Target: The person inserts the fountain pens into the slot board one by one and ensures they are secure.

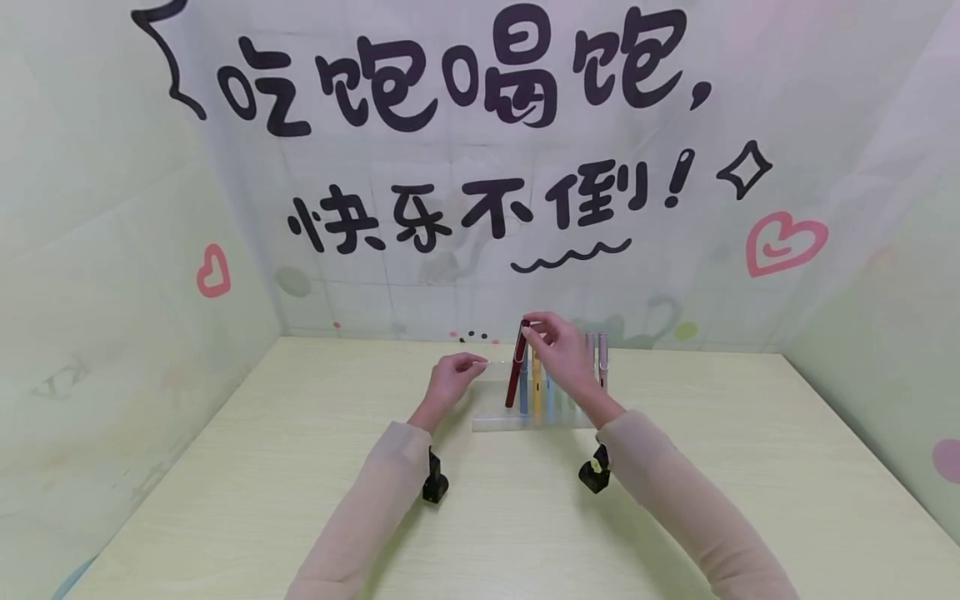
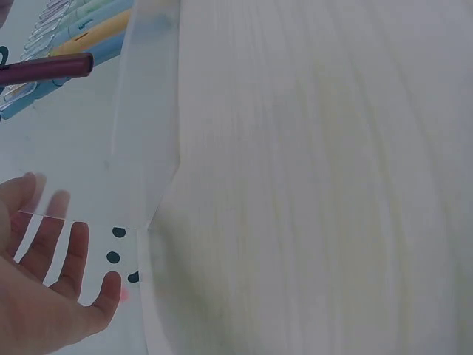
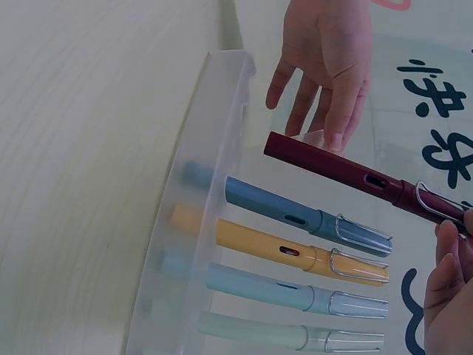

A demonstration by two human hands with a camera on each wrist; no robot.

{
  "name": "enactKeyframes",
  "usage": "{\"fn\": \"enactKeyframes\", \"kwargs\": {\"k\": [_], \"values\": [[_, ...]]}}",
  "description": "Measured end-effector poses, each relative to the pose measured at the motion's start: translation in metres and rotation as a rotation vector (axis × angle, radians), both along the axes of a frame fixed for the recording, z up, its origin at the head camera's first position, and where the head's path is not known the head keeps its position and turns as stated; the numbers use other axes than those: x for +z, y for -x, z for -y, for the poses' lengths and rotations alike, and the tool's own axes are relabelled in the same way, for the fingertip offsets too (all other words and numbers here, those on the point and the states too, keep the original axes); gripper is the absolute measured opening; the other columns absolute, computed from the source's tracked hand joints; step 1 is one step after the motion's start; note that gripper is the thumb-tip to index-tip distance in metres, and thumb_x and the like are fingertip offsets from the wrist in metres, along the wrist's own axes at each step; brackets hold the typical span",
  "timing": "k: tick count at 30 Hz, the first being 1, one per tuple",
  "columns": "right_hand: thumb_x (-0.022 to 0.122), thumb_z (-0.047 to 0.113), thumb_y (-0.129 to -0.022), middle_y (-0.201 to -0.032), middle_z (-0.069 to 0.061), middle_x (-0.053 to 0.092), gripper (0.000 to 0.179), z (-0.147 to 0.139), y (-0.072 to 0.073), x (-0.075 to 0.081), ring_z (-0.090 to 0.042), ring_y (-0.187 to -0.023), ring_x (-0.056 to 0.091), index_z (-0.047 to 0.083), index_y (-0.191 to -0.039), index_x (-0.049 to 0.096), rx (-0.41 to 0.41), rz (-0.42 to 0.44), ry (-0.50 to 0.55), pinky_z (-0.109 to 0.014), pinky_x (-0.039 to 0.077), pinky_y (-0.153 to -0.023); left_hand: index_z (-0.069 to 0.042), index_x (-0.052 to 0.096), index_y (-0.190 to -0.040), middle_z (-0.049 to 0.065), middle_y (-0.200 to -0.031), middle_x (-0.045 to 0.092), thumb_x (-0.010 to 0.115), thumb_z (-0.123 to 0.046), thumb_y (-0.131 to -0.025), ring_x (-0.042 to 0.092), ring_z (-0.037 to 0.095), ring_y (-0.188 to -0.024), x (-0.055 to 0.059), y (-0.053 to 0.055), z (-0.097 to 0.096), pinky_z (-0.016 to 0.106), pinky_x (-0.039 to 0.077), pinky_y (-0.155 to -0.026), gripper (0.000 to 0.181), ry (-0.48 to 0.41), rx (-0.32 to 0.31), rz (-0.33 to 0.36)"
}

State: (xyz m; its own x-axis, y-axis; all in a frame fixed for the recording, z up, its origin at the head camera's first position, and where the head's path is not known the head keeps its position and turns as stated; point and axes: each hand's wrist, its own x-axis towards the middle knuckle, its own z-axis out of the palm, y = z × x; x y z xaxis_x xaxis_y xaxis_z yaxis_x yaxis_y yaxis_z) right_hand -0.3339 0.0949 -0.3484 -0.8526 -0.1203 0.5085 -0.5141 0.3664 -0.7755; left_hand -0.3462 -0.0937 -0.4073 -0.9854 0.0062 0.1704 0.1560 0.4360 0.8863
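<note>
My right hand (image 1: 564, 357) pinches a dark red fountain pen (image 3: 332, 168) by its capped, clipped end. The pen is tilted, its lower end hanging close over the front ledge of a clear plastic pen stand (image 1: 489, 423). Left of it, my left hand (image 1: 448, 382) grips the top left edge of the stand's back panel, thumb in front and fingers behind. A dark blue pen (image 3: 270, 207), a yellow pen (image 3: 266, 245), a light blue pen (image 3: 255, 286) and a pale green pen (image 3: 251, 330) stand in a row in the stand.
Pale purple pens (image 1: 603, 354) stand at the right end of the row. The stand is on a light wood-grain table (image 1: 300, 467), near the back wall cloth (image 1: 390, 308) with black lettering. Black wrist cameras (image 1: 434, 483) hang under both sleeves.
</note>
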Motion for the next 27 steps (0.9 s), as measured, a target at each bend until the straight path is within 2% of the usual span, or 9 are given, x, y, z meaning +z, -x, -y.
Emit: {"fn": "enactKeyframes", "kwargs": {"k": [6, 20, 27], "values": [[0.057, 0.017, -0.087, -0.087, -0.004, 0.062, 0.023, 0.0, 0.0, -0.007, -0.017, -0.06, 0.051, 0.006, -0.108, 0.058, -0.005, 0.019, 0.007, -0.026, 0.043, -0.047, -0.007, 0.066, -0.099, 0.008, -0.098, 0.062, 0.06, -0.021, -0.085, 0.056, 0.022, -0.092, -0.001, -0.001, -0.001, 0.034, 0.045, -0.076, 0.021, 0.003, 0.006, -0.007], [0.059, 0.013, -0.085, -0.085, -0.005, 0.064, 0.021, 0.0, -0.004, -0.018, -0.015, -0.054, 0.05, 0.006, -0.105, 0.06, 0.01, -0.045, -0.033, -0.025, 0.04, -0.04, -0.008, 0.067, -0.098, 0.007, -0.096, 0.062, 0.06, -0.021, -0.084, 0.056, 0.021, -0.09, -0.001, -0.006, -0.004, 0.033, 0.045, -0.076, 0.02, 0.009, 0.017, -0.014], [0.058, 0.015, -0.086, -0.086, -0.003, 0.062, 0.023, -0.001, -0.006, -0.022, -0.016, -0.056, 0.05, 0.007, -0.107, 0.059, 0.046, -0.015, -0.046, -0.027, 0.042, -0.041, -0.007, 0.067, -0.097, 0.007, -0.095, 0.062, 0.061, -0.021, -0.084, 0.056, 0.021, -0.089, -0.001, -0.009, -0.005, 0.033, 0.045, -0.074, 0.02, 0.014, 0.026, -0.027]]}}
